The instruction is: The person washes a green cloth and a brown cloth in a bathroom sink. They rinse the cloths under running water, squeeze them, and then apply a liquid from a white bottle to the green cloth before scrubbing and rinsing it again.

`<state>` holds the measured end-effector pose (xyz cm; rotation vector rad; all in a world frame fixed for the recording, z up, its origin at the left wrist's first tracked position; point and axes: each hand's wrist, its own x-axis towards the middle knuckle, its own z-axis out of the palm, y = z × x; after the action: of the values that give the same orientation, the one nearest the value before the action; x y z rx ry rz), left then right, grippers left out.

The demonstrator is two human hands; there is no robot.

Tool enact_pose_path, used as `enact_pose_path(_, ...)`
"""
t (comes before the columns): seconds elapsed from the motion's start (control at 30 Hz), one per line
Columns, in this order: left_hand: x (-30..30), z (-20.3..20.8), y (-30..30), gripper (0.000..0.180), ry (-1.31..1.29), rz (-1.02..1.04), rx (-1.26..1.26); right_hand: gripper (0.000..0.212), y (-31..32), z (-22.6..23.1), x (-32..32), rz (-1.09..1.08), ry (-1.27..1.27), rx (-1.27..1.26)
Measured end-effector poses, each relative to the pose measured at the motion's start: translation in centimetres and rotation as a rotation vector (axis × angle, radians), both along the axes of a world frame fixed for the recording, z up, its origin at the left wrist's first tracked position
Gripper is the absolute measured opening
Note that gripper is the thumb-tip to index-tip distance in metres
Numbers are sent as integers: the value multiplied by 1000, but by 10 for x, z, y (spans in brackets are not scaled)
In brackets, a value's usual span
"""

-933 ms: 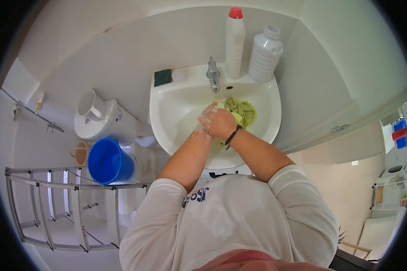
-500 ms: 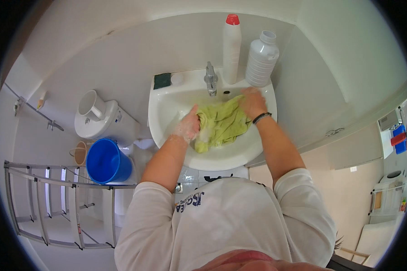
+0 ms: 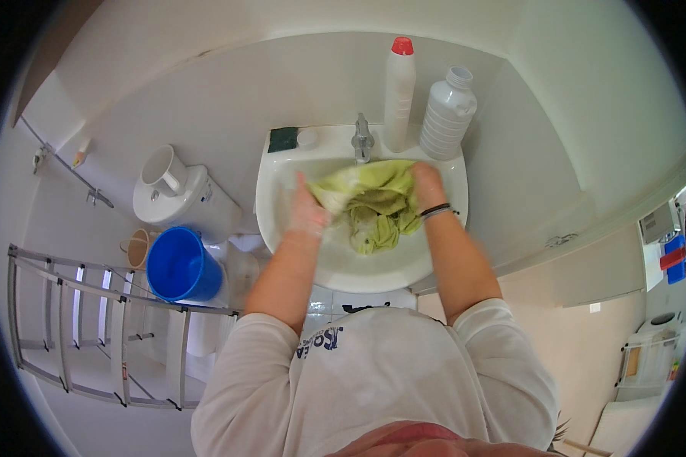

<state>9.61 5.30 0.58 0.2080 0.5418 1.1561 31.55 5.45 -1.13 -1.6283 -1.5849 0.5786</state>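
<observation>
White bathroom walls and pale tile close around me as I stand at a small wall-hung basin, looking straight down my own shirt front and forearms. Nearest to me, my left hand [image 3: 309, 215] grips the left edge of a yellow-green cloth [image 3: 373, 202], fingers closed on a pinch of fabric, and my right hand [image 3: 427, 186], with a dark band at the wrist, is closed on the right edge; the hands stand apart, so the upper part of the cloth is stretched between them while the rest hangs bunched and crumpled into the white sink [image 3: 335, 263], I judge so that it drips inside the bowl. It sits just below the tap [image 3: 362, 141], which stands at the back of the rim; I cannot tell whether water runs. On the back ledge, within easy reach, lie a dark green sponge [image 3: 283, 139] on the left, a tall white bottle with a red cap [image 3: 399, 91] right of the tap and a ribbed white bottle [image 3: 447, 114] without a cap beside it. Farther left on the floor stand a blue bucket [image 3: 179, 265], a white jug [image 3: 164, 171] above it and a metal drying rack [image 3: 76, 327] along the wall.
</observation>
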Motion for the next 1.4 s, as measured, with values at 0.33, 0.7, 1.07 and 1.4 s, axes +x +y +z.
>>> enact_pose_path(0.33, 64, -13, -25, 36, 86, -159, -246, 23, -50, 15, -98, 365, -635, 552)
enact_pose_path(0.7, 67, -95, 11, 36, -177, -410, 141, 25, -62, 22, -104, 355, -460, 512)
enact_pose_path(1.07, 33, -18, -22, 37, 716, -562, 481, 36, -8, 60, -16, 48, -161, -94)
enact_pose_path(1.4, -8, 10, 1, 32, 1, -146, 72, 28, -20, 19, 7, 141, -173, -199)
